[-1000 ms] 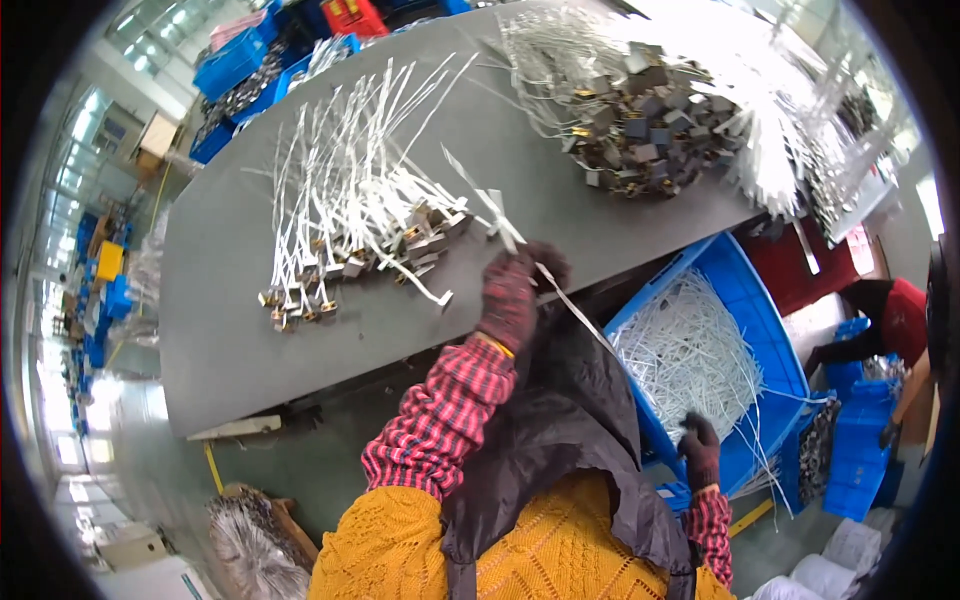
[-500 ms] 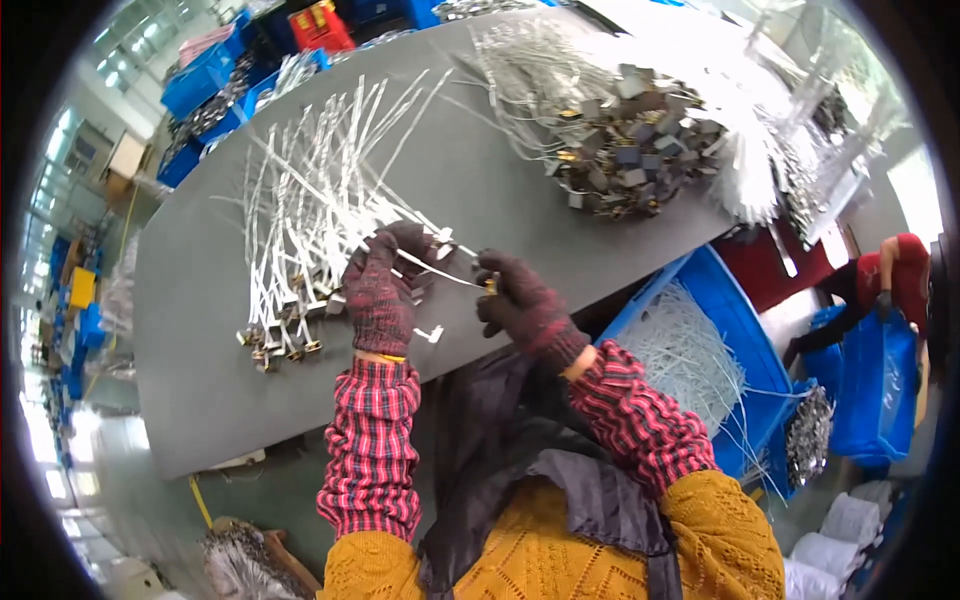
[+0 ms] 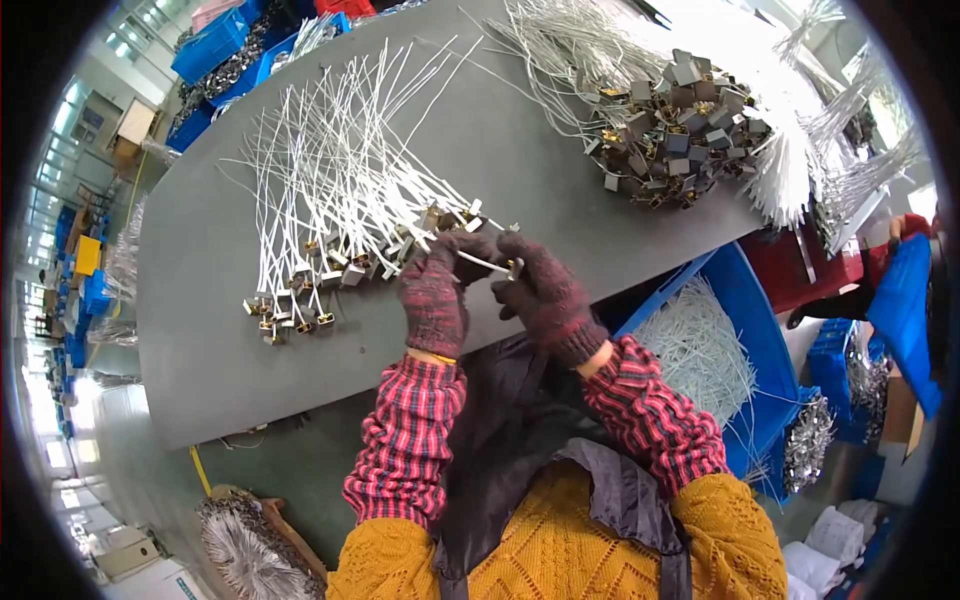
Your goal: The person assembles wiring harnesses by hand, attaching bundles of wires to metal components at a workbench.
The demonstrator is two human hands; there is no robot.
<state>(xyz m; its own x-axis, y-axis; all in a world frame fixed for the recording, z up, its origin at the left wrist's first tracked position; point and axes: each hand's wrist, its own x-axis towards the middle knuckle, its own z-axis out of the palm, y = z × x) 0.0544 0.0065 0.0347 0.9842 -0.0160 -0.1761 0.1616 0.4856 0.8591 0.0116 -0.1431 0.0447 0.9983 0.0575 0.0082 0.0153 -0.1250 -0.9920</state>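
Both my hands wear dark maroon knit gloves, close together over the near side of the grey table [image 3: 560, 215]. A short stretch of white cable [image 3: 482, 262] runs between them, with my left hand [image 3: 436, 290] closed round it. The fingers of my right hand [image 3: 550, 298] pinch a small metal end piece [image 3: 515, 267] on that cable. Beside and beyond my left hand spreads a loose heap of white cables [image 3: 330, 180]. Small grey and brass-coloured blocks [image 3: 352, 272] on their ends lie toward me.
A dense pile of similar block-ended cables [image 3: 685, 135] lies at the table's right. Below it stands a blue crate [image 3: 765, 370] of pale cable strands [image 3: 700, 350]. A person in red [image 3: 912, 230] is at the far right by a tilted blue bin [image 3: 908, 310]. More blue bins [image 3: 212, 50] stand beyond the table.
My left hand has moved right, nearer my right hand, baring more block ends on the heap. The person at the far right now has a blue bin tilted up.
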